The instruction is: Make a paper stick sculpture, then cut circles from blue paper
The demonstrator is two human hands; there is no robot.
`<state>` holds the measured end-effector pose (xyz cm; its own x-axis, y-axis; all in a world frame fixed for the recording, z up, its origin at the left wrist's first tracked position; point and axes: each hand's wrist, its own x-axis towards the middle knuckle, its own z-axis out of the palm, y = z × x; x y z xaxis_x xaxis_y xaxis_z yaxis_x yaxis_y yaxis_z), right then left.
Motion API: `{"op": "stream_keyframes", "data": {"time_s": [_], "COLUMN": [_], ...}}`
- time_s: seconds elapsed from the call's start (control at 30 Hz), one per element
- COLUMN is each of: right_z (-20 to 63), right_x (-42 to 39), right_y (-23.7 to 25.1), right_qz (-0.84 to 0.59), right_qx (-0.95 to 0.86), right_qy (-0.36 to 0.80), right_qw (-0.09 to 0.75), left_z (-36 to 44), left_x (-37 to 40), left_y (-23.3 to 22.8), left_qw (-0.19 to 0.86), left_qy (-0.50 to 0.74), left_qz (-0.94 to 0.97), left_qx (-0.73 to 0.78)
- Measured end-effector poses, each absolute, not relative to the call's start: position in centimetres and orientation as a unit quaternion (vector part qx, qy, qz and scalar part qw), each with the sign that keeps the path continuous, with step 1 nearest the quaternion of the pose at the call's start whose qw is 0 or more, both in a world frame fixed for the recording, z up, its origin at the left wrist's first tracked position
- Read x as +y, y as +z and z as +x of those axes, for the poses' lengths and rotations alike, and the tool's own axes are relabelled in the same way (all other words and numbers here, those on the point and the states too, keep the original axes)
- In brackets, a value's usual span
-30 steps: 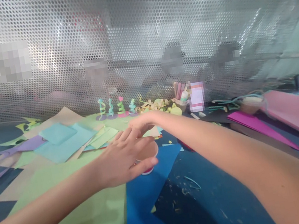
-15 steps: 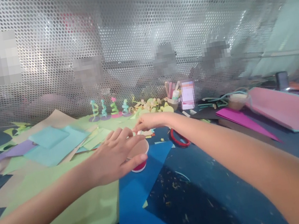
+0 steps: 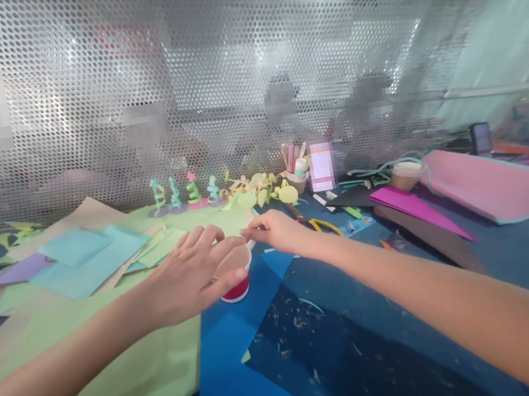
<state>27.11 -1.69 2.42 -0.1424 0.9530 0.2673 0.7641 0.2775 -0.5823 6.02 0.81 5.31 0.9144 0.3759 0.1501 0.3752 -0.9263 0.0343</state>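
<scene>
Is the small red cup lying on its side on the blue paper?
No, the red cup stands upright on the blue paper, its open mouth up, with the left hand around it.

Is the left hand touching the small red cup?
Touching. In the head view, the left hand wraps the red cup: its thumb presses the cup's side, and its fingers lie over the rim.

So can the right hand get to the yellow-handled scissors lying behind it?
Probably yes. The right hand is close to the yellow-handled scissors, with only bare blue table between them. Its fingers pinch something small near the small red paper cup.
</scene>
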Motion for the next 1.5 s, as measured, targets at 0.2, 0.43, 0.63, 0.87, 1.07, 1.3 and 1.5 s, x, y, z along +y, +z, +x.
{"op": "stream_keyframes", "data": {"time_s": [0.2,0.43,0.63,0.87,1.07,1.3,1.5], "right_z": [26.6,25.6,25.4,25.4,25.6,28.0,28.8], "right_x": [-4.2,-6.6,-7.7,-8.4,-8.6,-7.5,-6.6], "right_y": [1.4,1.0,0.8,1.2,1.1,1.2,0.7], "right_qz": [-0.585,-0.606,-0.613,-0.614,-0.615,-0.643,-0.564], "right_qx": [-0.726,-0.711,-0.696,-0.692,-0.67,-0.457,-0.376], "right_qy": [0.121,0.06,0.045,0.059,0.135,0.181,0.252], "right_qw": [0.34,0.351,0.372,0.375,0.394,0.588,0.691], "left_z": [6.0,5.8,5.9,6.0,5.8,5.3,3.8], "left_x": [0.7,1.0,0.9,1.0,1.0,2.0,5.1], "left_y": [5.4,5.1,5.2,5.2,4.9,6.7,8.9], "left_qw": [-0.009,-0.007,-0.005,-0.01,-0.024,0.056,0.348], "left_qy": [0.075,0.116,0.099,0.096,0.109,0.139,0.433], "left_qz": [0.978,0.979,0.98,0.981,0.98,0.971,0.785], "left_qx": [0.193,0.167,0.175,0.169,0.167,0.187,0.273]}}
